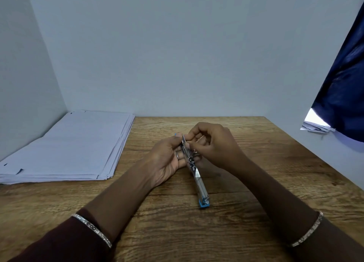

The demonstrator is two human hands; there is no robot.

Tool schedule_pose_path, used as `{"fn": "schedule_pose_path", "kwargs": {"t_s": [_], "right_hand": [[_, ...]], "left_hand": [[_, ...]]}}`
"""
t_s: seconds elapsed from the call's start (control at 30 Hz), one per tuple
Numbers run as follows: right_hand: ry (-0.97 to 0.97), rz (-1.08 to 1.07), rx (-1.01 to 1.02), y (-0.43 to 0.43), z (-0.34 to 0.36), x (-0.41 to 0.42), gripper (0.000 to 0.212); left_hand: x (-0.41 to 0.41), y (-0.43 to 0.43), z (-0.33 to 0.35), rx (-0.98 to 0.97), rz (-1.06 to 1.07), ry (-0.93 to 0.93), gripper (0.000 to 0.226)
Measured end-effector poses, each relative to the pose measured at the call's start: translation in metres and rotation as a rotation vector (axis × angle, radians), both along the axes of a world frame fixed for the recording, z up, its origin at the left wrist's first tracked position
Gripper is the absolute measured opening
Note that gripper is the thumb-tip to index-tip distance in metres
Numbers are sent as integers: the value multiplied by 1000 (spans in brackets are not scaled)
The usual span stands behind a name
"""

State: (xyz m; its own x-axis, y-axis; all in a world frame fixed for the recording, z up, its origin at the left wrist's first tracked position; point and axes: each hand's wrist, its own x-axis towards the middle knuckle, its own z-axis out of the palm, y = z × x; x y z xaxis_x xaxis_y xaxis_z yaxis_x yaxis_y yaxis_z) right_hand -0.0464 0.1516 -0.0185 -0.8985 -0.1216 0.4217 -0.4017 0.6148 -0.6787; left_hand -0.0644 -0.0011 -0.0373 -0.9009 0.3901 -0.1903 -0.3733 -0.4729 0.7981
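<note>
A bracelet sat on the near left arm. The stapler lay long on the table, its blue end pointing at the person (a bit right). The left hand held its far end, and the right hand pinched it there with curled fingers.

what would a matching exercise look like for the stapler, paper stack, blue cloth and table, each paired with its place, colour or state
Things:
1 stapler
2 paper stack
3 dark blue cloth
4 table

Descriptions:
a wood-grained brown
b lying flat at the far left
c hanging at the upper right edge of view
d gripped by the left hand and pinched by the right hand

Pairs: 1-d, 2-b, 3-c, 4-a
</note>
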Motion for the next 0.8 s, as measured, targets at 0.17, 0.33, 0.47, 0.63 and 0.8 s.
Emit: {"fn": "schedule_pose_path", "kwargs": {"t_s": [0.17,0.33,0.47,0.63,0.8], "right_hand": [[-376,148,-512,2,-2,2,27],[-499,198,-678,-1,-1,7,31],[-729,177,-890,-6,2,11,19],[-949,258,-1000,-10,4,15,25],[-1074,304,-1111,-6,7,13,20]], "left_hand": [[0,-1,4,-74,86,35,23],[-4,-8,9,-289,96,118,26],[-7,-10,20,-501,94,205,30],[-12,-5,39,-900,7,267,37],[-17,6,54,-1378,-80,487,46]]}}
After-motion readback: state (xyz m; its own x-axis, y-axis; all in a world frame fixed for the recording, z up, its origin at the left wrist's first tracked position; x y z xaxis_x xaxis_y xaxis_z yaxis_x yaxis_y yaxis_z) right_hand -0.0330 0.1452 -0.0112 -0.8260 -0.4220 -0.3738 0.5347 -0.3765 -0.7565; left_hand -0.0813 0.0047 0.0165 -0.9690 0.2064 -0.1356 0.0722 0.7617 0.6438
